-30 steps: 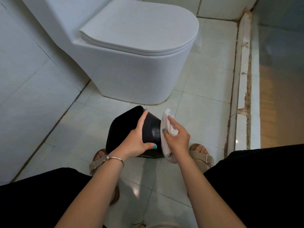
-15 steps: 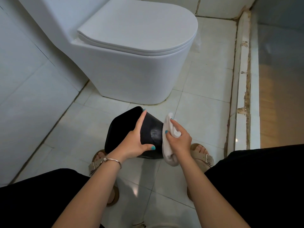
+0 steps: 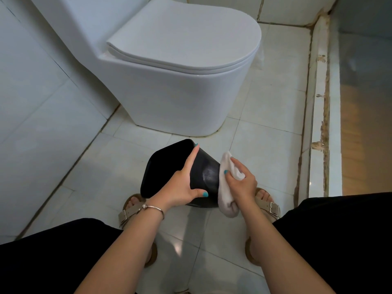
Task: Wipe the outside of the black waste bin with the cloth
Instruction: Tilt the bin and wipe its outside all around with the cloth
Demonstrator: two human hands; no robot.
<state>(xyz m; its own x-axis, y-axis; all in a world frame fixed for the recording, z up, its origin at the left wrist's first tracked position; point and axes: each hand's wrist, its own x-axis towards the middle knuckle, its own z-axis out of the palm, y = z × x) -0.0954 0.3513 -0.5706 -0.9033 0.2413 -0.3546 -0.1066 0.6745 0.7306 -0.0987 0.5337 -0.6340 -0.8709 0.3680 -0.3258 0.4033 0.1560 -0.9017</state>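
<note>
Head view shows us the black bin (image 3: 209, 174) tilted above the floor tiles (image 3: 265, 145), just before the toilet (image 3: 169, 92). Our left hand (image 3: 180, 187) clasps its rim and side. Our right hand (image 3: 241, 185) bunches the white cloth (image 3: 226, 187) against the bin's right wall.

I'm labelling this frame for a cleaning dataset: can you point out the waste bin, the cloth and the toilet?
waste bin (image 3: 206, 175): head view, on its glossy black side wall.
cloth (image 3: 226, 194): head view, on the white fabric pressed against the bin.
toilet (image 3: 180, 100): head view, on the front of the white bowl.
</note>
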